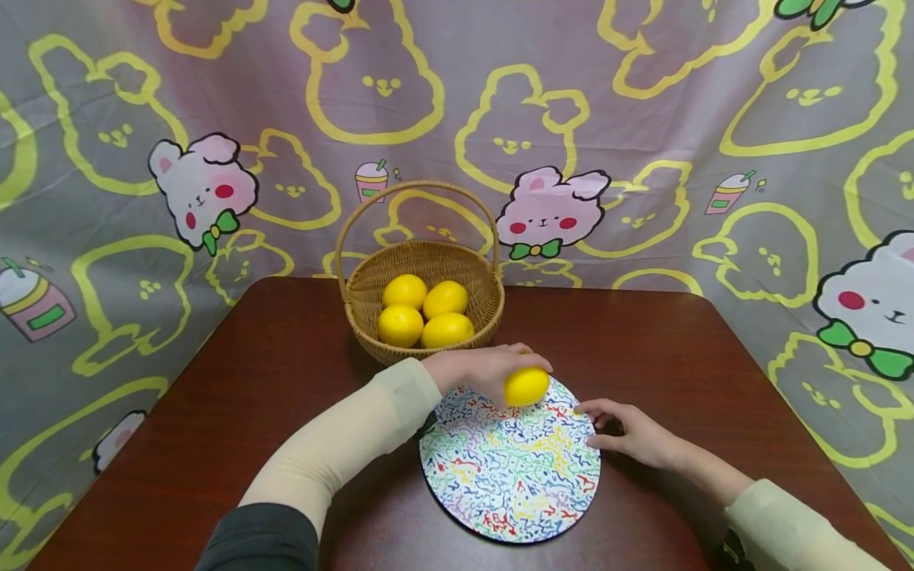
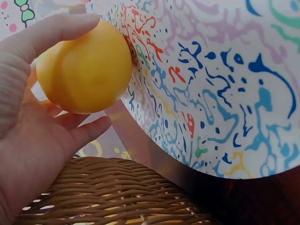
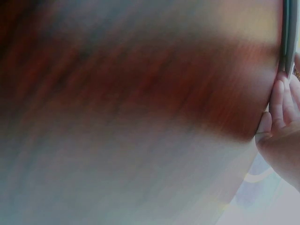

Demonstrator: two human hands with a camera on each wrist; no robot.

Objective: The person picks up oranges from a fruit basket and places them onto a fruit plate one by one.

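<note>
In the head view my left hand (image 1: 481, 373) holds a yellow lemon (image 1: 528, 387) over the far part of a round board (image 1: 507, 468) with a multicoloured squiggle pattern. The left wrist view shows the thumb over one side of the lemon (image 2: 89, 70) and the fingers on its other side, with the patterned surface (image 2: 215, 93) close by. My right hand (image 1: 635, 434) is at the board's right edge, thumb and fingers loosely bent and apart, fingertips right at the rim. Several more lemons (image 1: 446, 300) lie in a wicker basket (image 1: 478, 274) behind the board.
The basket has a tall arched handle (image 1: 417, 184) and stands near the back of the dark red-brown wooden table (image 1: 628, 341). A cloth (image 1: 443, 103) printed with cartoon rabbits hangs behind the table and along both sides.
</note>
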